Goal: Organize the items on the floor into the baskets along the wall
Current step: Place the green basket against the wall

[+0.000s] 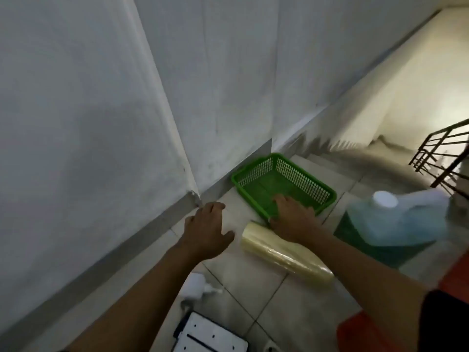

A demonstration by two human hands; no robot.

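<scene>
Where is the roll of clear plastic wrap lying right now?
The roll of clear plastic wrap lies on the floor tiles at centre frame, just in front of the green basket, under the right hand.

Stair landing beside a grey wall

A pale grey wall (96, 102) meets the tiled floor (256, 283) along a grey skirting (106, 257), with an outward corner (194, 195) at mid-frame. Stairs (396, 138) run down to the right, blurred and brightly lit at the far end. A dark metal railing (441, 151) stands at the right edge.
</scene>
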